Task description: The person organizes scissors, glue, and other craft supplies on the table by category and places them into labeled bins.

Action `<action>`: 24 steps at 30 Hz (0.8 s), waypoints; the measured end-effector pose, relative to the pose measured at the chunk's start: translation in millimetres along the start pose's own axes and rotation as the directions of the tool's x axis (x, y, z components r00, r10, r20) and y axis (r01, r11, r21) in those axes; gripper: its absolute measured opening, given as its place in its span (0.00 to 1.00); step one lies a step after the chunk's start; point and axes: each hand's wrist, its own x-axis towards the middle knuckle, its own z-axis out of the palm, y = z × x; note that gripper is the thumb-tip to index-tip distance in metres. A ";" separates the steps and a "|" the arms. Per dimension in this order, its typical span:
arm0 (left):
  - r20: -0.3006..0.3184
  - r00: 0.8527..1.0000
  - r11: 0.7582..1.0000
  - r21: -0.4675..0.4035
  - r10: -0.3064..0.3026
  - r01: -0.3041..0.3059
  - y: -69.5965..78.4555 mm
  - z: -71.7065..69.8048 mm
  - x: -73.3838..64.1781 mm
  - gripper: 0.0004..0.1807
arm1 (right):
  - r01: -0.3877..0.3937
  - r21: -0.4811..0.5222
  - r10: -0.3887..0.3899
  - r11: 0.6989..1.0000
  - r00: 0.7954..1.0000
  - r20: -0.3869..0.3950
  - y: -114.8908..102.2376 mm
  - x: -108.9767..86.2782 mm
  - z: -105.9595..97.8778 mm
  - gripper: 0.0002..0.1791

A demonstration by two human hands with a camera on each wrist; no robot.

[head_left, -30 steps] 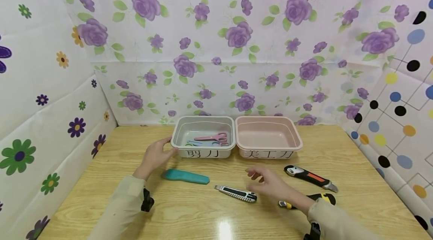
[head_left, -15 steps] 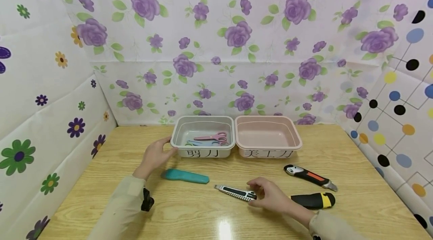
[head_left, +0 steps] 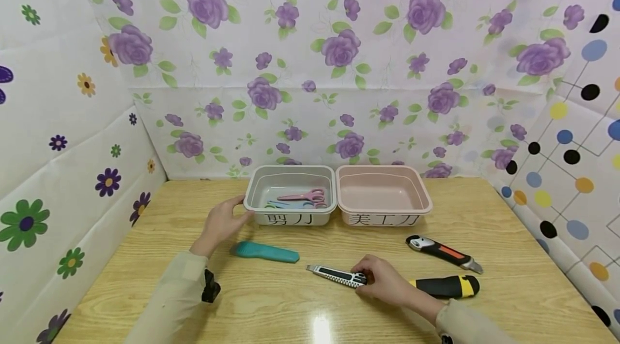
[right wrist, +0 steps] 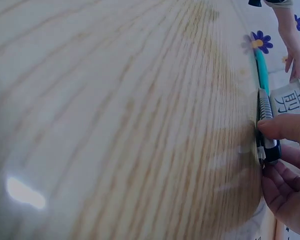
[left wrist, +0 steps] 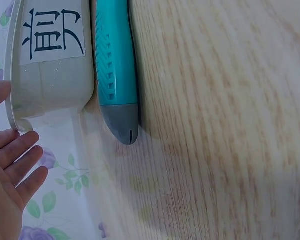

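In the head view, my right hand (head_left: 381,281) pinches the rear end of a silver-and-black utility knife (head_left: 336,275) between thumb and fingers. The knife lies on the table, its tip toward the left; the right wrist view shows the thumb (right wrist: 282,126) across its side. My left hand (head_left: 222,227) touches the left corner of a grey bin (head_left: 290,210), fingers fairly straight. Several scissors (head_left: 302,197) lie in this bin. Just below the left hand is a teal utility knife (head_left: 268,252) with a grey end (left wrist: 123,124).
A pink bin (head_left: 385,209) stands against the grey one, on its right. On the table's right side lie a black-and-orange utility knife (head_left: 445,253) and a black-and-yellow one (head_left: 448,287), the latter partly behind the right hand and wrist. Patterned cloth walls (head_left: 310,91) surround the table (head_left: 261,301).
The right hand has come down and slightly toward me onto the rear end of the silver-and-black utility knife, and its fingers have closed on it. The left hand stays at the grey bin.
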 end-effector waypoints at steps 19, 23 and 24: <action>-0.018 1.000 1.000 0.000 0.016 -0.016 -0.8 -0.2 -0.1 0.29 | 0.008 0.038 -0.008 0.999 1.000 -0.001 1.5 0.9 -3.2 0.15; -0.020 1.000 1.000 -0.001 0.017 -0.017 -0.8 0.2 -0.1 0.29 | 0.027 0.049 -0.028 0.998 1.000 0.011 2.0 0.0 -4.8 0.15; -0.019 1.000 1.000 -0.002 0.015 -0.015 -1.1 0.5 0.0 0.29 | 0.032 0.052 -0.032 0.998 0.999 0.017 2.3 -0.3 -5.2 0.15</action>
